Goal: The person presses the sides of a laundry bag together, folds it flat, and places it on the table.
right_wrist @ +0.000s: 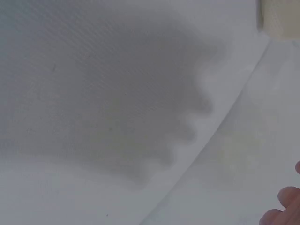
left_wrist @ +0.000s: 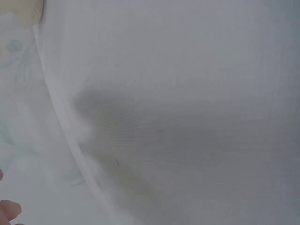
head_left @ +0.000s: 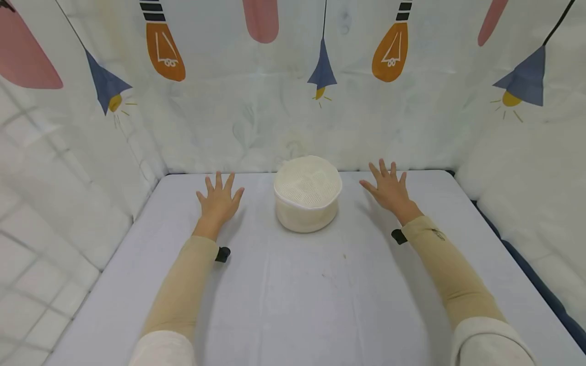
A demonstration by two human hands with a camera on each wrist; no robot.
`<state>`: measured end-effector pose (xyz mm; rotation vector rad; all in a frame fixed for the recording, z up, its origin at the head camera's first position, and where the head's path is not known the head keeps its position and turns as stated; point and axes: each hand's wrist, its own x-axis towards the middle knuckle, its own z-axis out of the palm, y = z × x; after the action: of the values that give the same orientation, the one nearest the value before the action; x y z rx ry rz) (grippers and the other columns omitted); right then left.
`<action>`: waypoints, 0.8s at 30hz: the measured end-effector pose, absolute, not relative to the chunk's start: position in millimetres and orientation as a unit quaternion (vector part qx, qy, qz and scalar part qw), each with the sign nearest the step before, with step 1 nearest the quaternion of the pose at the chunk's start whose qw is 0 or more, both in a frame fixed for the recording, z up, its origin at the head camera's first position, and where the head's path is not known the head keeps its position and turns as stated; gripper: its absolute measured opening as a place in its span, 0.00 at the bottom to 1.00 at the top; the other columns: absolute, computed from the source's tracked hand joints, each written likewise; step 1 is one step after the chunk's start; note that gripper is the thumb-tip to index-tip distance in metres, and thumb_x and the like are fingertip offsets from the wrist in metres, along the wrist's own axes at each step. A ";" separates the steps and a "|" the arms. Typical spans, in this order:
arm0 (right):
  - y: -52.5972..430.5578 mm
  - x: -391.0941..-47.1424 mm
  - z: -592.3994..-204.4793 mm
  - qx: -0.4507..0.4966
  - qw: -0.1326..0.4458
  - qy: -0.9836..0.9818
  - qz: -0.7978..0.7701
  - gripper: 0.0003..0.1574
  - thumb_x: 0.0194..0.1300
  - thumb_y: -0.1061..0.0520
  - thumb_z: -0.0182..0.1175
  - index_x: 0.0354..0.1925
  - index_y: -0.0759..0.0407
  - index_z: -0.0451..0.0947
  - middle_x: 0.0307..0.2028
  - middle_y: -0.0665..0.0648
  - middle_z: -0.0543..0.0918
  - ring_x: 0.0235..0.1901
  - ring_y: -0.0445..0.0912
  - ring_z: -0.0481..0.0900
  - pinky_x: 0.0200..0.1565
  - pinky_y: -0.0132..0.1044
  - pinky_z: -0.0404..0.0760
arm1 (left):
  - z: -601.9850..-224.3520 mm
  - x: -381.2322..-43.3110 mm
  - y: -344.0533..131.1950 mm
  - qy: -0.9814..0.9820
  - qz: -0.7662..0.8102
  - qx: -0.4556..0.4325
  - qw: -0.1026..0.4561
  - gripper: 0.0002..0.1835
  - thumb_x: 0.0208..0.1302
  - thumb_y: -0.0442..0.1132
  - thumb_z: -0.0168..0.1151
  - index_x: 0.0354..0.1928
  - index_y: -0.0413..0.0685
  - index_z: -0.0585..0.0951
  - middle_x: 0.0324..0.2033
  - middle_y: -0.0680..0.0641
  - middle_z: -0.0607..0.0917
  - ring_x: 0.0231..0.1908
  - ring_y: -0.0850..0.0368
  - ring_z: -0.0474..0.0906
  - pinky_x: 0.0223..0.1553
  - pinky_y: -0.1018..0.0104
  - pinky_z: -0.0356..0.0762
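Observation:
A cream, drum-shaped thing (head_left: 308, 190) with a mesh top and a pale rim stands near the far edge of the white table; its exact kind is unclear. To its left, my left hand (head_left: 218, 203) is held out with fingers spread, holding nothing. On the other side, my right hand (head_left: 391, 192) is also spread and holds nothing. Both hands are apart from the drum-shaped thing and cast shadows on the table. The left wrist view shows fingertips (left_wrist: 9, 209) at the lower left; the right wrist view shows fingertips (right_wrist: 288, 197) at the lower right.
The white-covered table (head_left: 302, 305) meets a hanging cloth (head_left: 206, 117) printed with lamps and bulbs at the back. Pale cloth walls (head_left: 55, 203) rise at both sides. Dark fabric (head_left: 531, 264) runs along the right edge.

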<state>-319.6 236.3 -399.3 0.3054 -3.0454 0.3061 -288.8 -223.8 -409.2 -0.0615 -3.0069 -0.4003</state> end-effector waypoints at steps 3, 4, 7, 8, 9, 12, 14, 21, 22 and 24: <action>235.3 -316.6 -397.7 0.105 0.036 -0.989 0.101 0.51 0.65 0.26 0.33 0.73 0.52 0.38 0.71 0.63 0.34 0.67 0.64 0.24 0.58 0.68 0.30 | -408.5 -288.0 -224.0 -0.990 -0.130 -0.022 0.055 0.38 0.68 0.66 0.29 0.73 0.55 0.44 0.70 0.34 0.39 0.66 0.30 0.27 0.53 0.24 0.31; 235.0 -315.6 -396.9 0.107 0.036 -0.989 0.099 0.51 0.65 0.25 0.32 0.73 0.52 0.38 0.71 0.63 0.34 0.67 0.64 0.24 0.59 0.68 0.31 | -408.4 -287.7 -224.0 -0.990 -0.128 -0.024 0.054 0.38 0.67 0.67 0.28 0.73 0.56 0.44 0.70 0.34 0.39 0.66 0.30 0.27 0.53 0.24 0.31; 234.2 -312.8 -394.7 0.113 0.036 -0.986 0.114 0.49 0.67 0.28 0.36 0.73 0.53 0.38 0.71 0.64 0.35 0.66 0.63 0.24 0.59 0.68 0.29 | -408.0 -287.0 -223.7 -0.991 -0.123 -0.024 0.049 0.39 0.67 0.67 0.28 0.73 0.57 0.42 0.70 0.34 0.38 0.66 0.30 0.27 0.53 0.24 0.32; 233.7 -312.1 -394.2 0.115 0.035 -0.986 0.118 0.49 0.67 0.29 0.36 0.73 0.53 0.38 0.71 0.63 0.34 0.66 0.63 0.23 0.58 0.68 0.28 | -408.3 -286.7 -223.3 -0.991 -0.123 -0.024 0.048 0.39 0.67 0.67 0.27 0.73 0.57 0.42 0.70 0.34 0.38 0.66 0.30 0.27 0.54 0.24 0.32; 233.3 -311.2 -393.5 0.117 0.032 -0.985 0.122 0.49 0.67 0.28 0.36 0.73 0.53 0.38 0.71 0.63 0.34 0.66 0.63 0.23 0.58 0.67 0.27 | -408.5 -286.3 -222.7 -0.991 -0.123 -0.023 0.046 0.39 0.67 0.68 0.27 0.73 0.57 0.42 0.70 0.34 0.38 0.66 0.30 0.27 0.54 0.25 0.32; 231.4 -309.2 -392.7 0.126 0.028 -0.983 0.132 0.50 0.66 0.28 0.35 0.73 0.53 0.38 0.71 0.62 0.33 0.67 0.63 0.24 0.58 0.67 0.27 | -410.4 -285.3 -220.1 -0.991 -0.126 -0.020 0.041 0.39 0.66 0.68 0.26 0.73 0.57 0.43 0.70 0.35 0.38 0.66 0.31 0.27 0.54 0.25 0.33; 229.5 -308.3 -391.9 0.133 0.027 -0.982 0.133 0.50 0.66 0.27 0.34 0.73 0.52 0.38 0.71 0.62 0.33 0.67 0.63 0.24 0.59 0.67 0.27 | -411.3 -285.2 -217.6 -0.990 -0.132 -0.020 0.039 0.39 0.66 0.68 0.27 0.73 0.57 0.43 0.70 0.35 0.37 0.66 0.31 0.27 0.55 0.25 0.33; 223.6 -307.4 -387.1 0.149 0.032 -0.979 0.133 0.49 0.66 0.27 0.35 0.73 0.51 0.39 0.72 0.59 0.33 0.68 0.62 0.27 0.60 0.66 0.32 | -410.1 -285.3 -207.8 -0.986 -0.163 -0.022 0.040 0.39 0.67 0.67 0.30 0.73 0.57 0.43 0.70 0.36 0.38 0.66 0.31 0.29 0.55 0.26 0.35; 223.0 -307.1 -386.4 0.151 0.030 -0.979 0.137 0.49 0.66 0.28 0.36 0.73 0.51 0.39 0.72 0.59 0.33 0.68 0.62 0.26 0.60 0.66 0.32 | -409.9 -285.1 -206.3 -0.985 -0.166 -0.023 0.040 0.39 0.67 0.67 0.30 0.73 0.57 0.43 0.70 0.37 0.38 0.66 0.31 0.29 0.55 0.26 0.36; 221.9 -305.9 -384.9 0.155 0.027 -0.977 0.144 0.48 0.67 0.29 0.37 0.73 0.52 0.39 0.72 0.59 0.33 0.68 0.62 0.26 0.60 0.65 0.31 | -410.0 -284.6 -203.6 -0.985 -0.168 -0.025 0.037 0.39 0.66 0.68 0.29 0.73 0.57 0.43 0.70 0.37 0.38 0.66 0.31 0.29 0.55 0.26 0.36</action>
<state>-305.9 221.9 -384.9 0.4780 -3.0182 0.4446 -284.6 -203.6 -410.0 -0.0782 -3.0221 -0.5145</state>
